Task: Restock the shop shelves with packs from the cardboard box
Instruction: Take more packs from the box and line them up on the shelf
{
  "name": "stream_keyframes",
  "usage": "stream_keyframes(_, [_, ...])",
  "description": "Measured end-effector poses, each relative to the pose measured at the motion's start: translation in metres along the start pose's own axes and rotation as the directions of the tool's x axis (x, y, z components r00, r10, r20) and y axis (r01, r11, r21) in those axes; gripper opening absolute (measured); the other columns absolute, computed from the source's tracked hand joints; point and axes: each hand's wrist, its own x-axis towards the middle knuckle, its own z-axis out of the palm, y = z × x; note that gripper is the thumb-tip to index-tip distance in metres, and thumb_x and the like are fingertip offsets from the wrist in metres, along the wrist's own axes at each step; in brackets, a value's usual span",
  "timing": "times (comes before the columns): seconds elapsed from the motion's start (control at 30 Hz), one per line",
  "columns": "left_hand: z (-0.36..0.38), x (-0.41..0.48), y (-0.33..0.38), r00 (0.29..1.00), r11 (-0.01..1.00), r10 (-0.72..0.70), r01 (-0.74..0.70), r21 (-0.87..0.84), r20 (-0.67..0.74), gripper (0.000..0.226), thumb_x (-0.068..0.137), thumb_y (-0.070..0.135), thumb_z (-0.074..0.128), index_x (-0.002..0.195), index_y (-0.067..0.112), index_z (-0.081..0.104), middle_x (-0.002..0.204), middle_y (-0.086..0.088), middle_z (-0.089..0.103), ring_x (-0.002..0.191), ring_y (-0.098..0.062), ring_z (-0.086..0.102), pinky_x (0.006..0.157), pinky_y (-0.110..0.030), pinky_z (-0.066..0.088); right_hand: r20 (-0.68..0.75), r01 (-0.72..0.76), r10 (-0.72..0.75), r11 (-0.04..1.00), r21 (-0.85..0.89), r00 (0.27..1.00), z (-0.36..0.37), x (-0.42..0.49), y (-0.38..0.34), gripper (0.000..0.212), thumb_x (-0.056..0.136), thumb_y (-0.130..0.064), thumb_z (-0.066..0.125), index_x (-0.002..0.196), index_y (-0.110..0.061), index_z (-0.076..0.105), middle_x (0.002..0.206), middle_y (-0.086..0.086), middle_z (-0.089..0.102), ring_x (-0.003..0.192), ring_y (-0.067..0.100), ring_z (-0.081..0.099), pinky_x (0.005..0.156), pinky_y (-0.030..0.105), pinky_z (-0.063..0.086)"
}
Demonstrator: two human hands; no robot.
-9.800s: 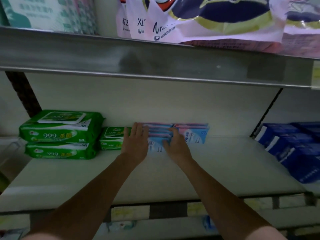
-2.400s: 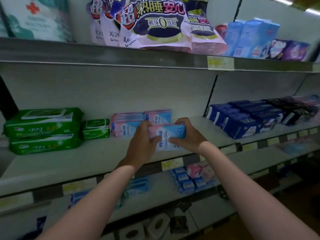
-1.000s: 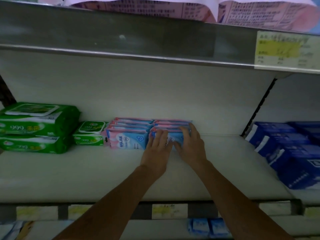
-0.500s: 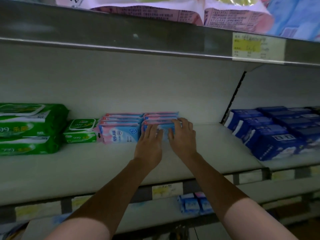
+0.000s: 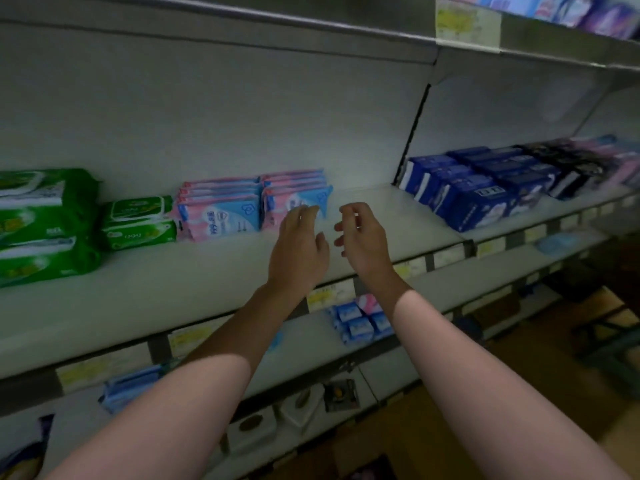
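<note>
Both hands pulled back off the pink-and-blue packs since half a second ago; they were pressed against the right-hand row then, and are now raised off it.

Left hand: holding nothing, fingers loosely bent. Its fingertips overlap the front pack of the right row in view, so I can't confirm contact.

Right hand: also holding nothing, fingers loosely curled, palm facing the left hand, hovering above the shelf just right of the packs.

Below the hands, small blue and pink packets sit on the lower shelf.

Pink-and-blue packs stand on edge in two rows side by side toward the back of the shelf: left row and right row, touching each other.

Small green wipes packs, stacked two high, sit just left of the left row. Large green wipes packs are further left, also two high.

Dark blue packs fill the next bay to the right, well apart from the pink-and-blue rows.

Yellow price label is on the upper shelf edge; its text is blurred.
</note>
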Motion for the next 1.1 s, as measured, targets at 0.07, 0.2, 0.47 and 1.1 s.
stream_keyframes(0.07, [0.008, -0.012, 0.008, 0.999, 0.992, 0.018, -0.024, -0.121, -0.052, 0.044, 0.092, 0.004, 0.049, 0.136, 0.008, 0.045, 0.137, -0.013, 0.045, 0.128, -0.024, 0.042, 0.102, -0.03, 0.036, -0.025, -0.067, 0.069, 0.995, 0.076, 0.997, -0.01, -0.02, 0.001, 0.02, 0.101, -0.026, 0.039, 0.105, -0.017, 0.056, 0.087, 0.005, 0.067, 0.063, 0.012, 0.062, 0.054, 0.021, 0.049])
stream_keyframes(0.2, [0.039, -0.043, 0.018, 0.996, 0.952, 0.013, -0.038, -0.303, -0.085, 0.039, 0.09, -0.001, 0.047, 0.128, 0.01, 0.051, 0.125, -0.006, 0.049, 0.117, -0.013, 0.047, 0.099, -0.028, 0.041, -0.11, -0.084, 0.097, 0.989, 0.118, 0.989, -0.033, -0.06, 0.028, 0.022, 0.1, -0.018, 0.041, 0.103, -0.011, 0.061, 0.077, -0.002, 0.064, 0.057, -0.001, 0.058, 0.056, 0.018, 0.048])
stream_keyframes(0.47, [0.14, -0.147, 0.019, 0.999, 0.907, 0.014, 0.001, -0.421, 0.032, 0.028, 0.093, 0.0, 0.045, 0.118, 0.007, 0.054, 0.115, 0.004, 0.047, 0.103, 0.007, 0.043, 0.084, -0.001, 0.035, -0.138, -0.201, 0.215, 0.973, 0.112, 0.967, -0.073, -0.138, 0.15, 0.02, 0.102, -0.019, 0.04, 0.094, -0.013, 0.058, 0.071, 0.006, 0.062, 0.057, 0.013, 0.058, 0.049, 0.026, 0.046])
stream_keyframes(1.1, [0.467, -0.431, -0.199, 0.831, 0.935, 0.049, 0.157, -0.318, 0.554, 0.042, 0.092, -0.005, 0.045, 0.129, 0.015, 0.047, 0.128, 0.001, 0.047, 0.114, 0.001, 0.04, 0.094, -0.013, 0.035, -0.162, -0.442, 0.426, 0.893, -0.08, 0.89, -0.028, -0.364, 0.611, 0.026, 0.103, -0.024, 0.037, 0.108, -0.017, 0.061, 0.084, 0.001, 0.065, 0.07, 0.014, 0.062, 0.063, 0.031, 0.05])
